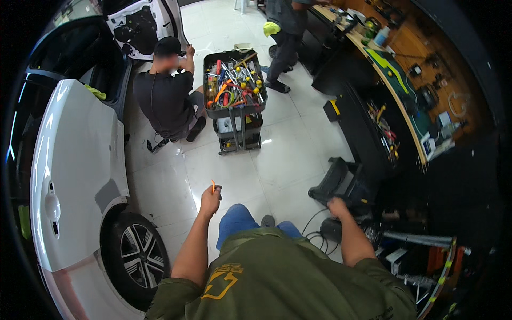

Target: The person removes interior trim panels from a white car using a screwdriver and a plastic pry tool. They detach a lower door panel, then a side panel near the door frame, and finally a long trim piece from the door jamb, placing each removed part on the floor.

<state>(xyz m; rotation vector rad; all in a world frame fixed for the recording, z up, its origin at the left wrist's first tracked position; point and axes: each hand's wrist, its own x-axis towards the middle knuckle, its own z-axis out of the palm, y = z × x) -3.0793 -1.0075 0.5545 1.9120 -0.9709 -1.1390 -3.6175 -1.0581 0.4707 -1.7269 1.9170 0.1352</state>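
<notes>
My left hand (211, 200) is closed around a slim orange piece (213, 186), held out in front of my left knee. Only its end sticks up past the fingers, so its kind does not show. On the other side, my right hand (336, 206) hangs beside a black plastic stand or open case (341, 181) on the floor. Its fingers are partly hidden and small in the picture; whether it touches the black rim, I cannot tell.
A black tool cart (232, 113) heaped with hand tools stands ahead. Beside it a person (162, 96) crouches by the white car (80, 160); another person (288, 40) stands near the workbench (397, 90). A black cable (316, 233) lies by my right leg.
</notes>
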